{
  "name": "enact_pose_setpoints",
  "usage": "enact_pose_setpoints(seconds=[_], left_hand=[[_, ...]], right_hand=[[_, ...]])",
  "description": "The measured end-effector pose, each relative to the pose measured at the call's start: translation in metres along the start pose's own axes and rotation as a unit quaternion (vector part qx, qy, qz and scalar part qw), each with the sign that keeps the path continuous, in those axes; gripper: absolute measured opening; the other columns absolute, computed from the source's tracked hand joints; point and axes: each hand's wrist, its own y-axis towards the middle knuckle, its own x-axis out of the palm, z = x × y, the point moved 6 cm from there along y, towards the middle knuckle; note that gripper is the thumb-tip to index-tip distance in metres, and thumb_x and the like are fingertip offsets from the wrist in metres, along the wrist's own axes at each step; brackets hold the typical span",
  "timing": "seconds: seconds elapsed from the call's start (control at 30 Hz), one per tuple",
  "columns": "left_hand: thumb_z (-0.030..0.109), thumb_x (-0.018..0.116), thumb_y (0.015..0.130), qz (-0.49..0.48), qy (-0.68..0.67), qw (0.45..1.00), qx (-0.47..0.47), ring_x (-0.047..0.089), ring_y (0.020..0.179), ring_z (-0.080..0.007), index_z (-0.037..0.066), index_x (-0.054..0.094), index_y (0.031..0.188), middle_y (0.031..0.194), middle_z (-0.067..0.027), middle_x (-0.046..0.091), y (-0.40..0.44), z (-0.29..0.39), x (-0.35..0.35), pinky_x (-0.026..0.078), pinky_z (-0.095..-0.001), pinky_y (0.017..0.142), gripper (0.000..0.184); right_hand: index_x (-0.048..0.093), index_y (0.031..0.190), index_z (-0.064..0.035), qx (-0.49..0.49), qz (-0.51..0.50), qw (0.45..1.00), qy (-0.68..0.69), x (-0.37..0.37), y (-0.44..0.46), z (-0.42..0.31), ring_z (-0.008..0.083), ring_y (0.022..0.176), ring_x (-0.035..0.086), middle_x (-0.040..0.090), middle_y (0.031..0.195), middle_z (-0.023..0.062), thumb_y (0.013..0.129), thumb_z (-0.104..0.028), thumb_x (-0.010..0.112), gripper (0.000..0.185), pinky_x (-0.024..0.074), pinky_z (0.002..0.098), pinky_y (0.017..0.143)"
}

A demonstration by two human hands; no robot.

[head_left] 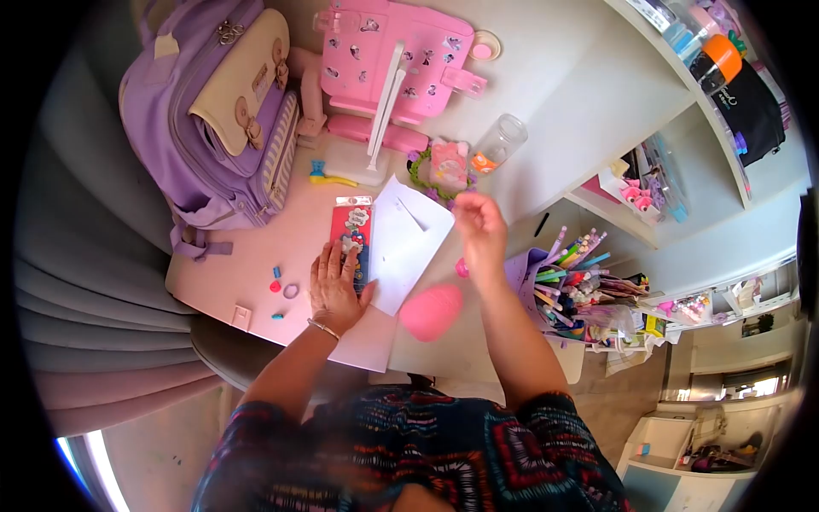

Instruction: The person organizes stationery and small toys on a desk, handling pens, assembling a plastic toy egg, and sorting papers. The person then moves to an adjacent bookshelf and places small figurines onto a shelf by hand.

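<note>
My left hand [335,288] lies flat, fingers stretched out, over the lower part of a red and dark-blue cartoon packet [357,229] with a clear hanging tab. Beside and partly under the packet is white paper [408,247] with a small slit or fold and a few faint marks. My right hand [482,229] is raised by the paper's right corner, fingers curled together; what they hold, if anything, I cannot make out. A pink egg-shaped object [432,312] rests on the table between my forearms. A small pink piece [462,267] shows beside my right wrist.
A purple backpack [209,119] stands at the left, near a pink decorated stand [392,60]. A clear jar [500,143] and a yellow-and-blue tool [331,176] are at the back. A purple pen holder [527,277] stands right. Small bits and a ring [292,291] lie at left.
</note>
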Motion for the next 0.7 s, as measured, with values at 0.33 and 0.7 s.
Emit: enact_pose_setpoints(seconds=[0.33,0.7], left_hand=[[0.040,0.063,0.070,-0.034,-0.022,0.999,-0.009,0.025,0.129,-0.0328,0.007,0.040,0.128,0.136,-0.0181,0.033,0.003,-0.001,-0.002,0.017,-0.0502,0.104,0.071],[0.039,0.063,0.071,-0.042,-0.036,0.998,0.004,0.028,0.127,-0.0333,0.002,0.042,0.123,0.130,-0.0203,0.038,0.008,0.003,-0.007,0.017,-0.0490,0.103,0.067]], right_hand=[[0.053,0.113,-0.0048,0.035,0.095,0.924,-0.368,-0.013,0.104,0.087,0.0323,0.098,0.055,0.056,0.108,0.0164,0.068,-0.014,0.070,0.049,0.0442,0.0410,0.084],[0.034,0.131,-0.0225,0.213,0.124,0.813,-0.527,0.006,0.102,0.110,0.0298,0.117,0.040,0.040,0.126,0.0114,0.068,-0.031,0.070,0.072,0.0289,0.0449,0.098]])
